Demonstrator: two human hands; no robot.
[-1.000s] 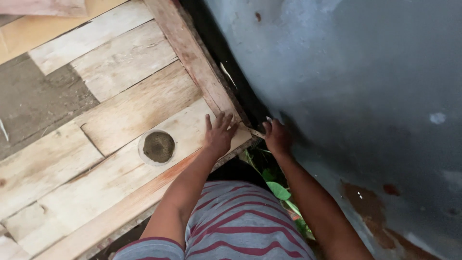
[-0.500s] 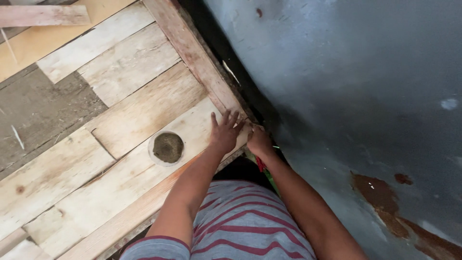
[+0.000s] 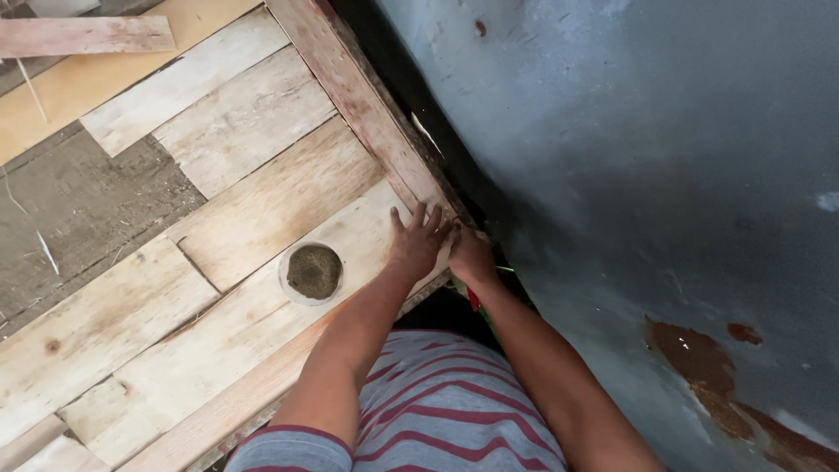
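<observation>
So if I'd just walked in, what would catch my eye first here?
Probably the two bare hands meeting at the near corner of the pale patchwork wooden plank platform: the left hand lies flat with fingers spread on the boards, the right hand grips the edge beside it. Just left of them, a small round shallow dish of dark grainy stuff sits on the planks, and a big blue-grey rust-stained wall fills the right side.

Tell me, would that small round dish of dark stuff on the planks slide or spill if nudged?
The round dish sits flat on a rough wooden plank, so it would probably drag rather than glide. It looks shallow and wide, so unlikely to tip. Its dark filling looks loose and grainy, so a hard shove might scatter some.
</observation>
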